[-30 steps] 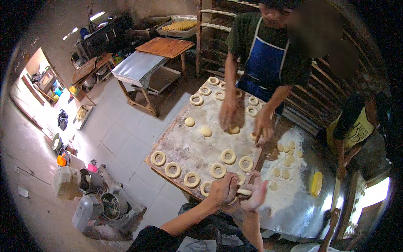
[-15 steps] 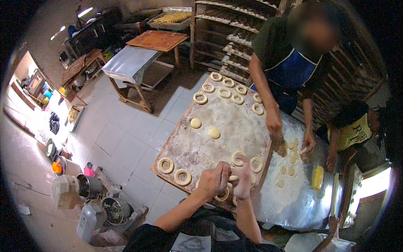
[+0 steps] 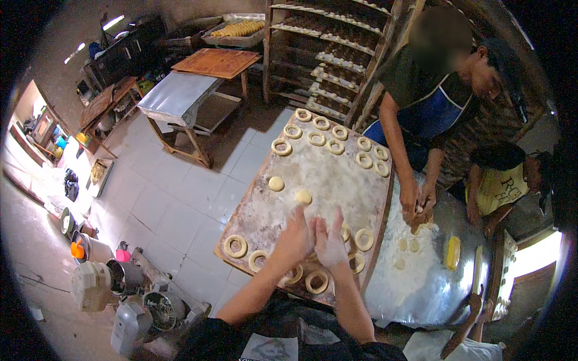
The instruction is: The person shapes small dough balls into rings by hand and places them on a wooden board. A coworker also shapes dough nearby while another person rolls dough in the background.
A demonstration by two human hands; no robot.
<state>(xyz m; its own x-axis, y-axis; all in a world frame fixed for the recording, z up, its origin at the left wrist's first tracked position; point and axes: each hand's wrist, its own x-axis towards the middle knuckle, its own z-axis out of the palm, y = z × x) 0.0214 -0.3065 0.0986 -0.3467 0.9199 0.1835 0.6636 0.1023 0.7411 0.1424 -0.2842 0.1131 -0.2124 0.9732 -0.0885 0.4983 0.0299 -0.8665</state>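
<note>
Grey square floor tiles lie to the left of the big wooden tabletop, which is dusted with white flour. By its near left corner sits a soft, pale dough ring, fat and smooth with a round hole, and more like it run along the near edge. Toward the left edge lie two flat, round, pale dough discs, with floury room around them. A bunch of smaller-looking rings fills the far end, from the far left corner to the far right corner. The left hand is above the near part of the tabletop, blurry, with its fingers pointing away. The right hand is close beside it, floury and blurry too, fingers up. I cannot tell if either one grips any dough or has let go. More rings lie near the right edge. Past that edge is a shiny metal table, with a floury patch and some little dough discs. A co-worker's hands are close together over its far part. Farther right on it lies a long yellow lump.
</note>
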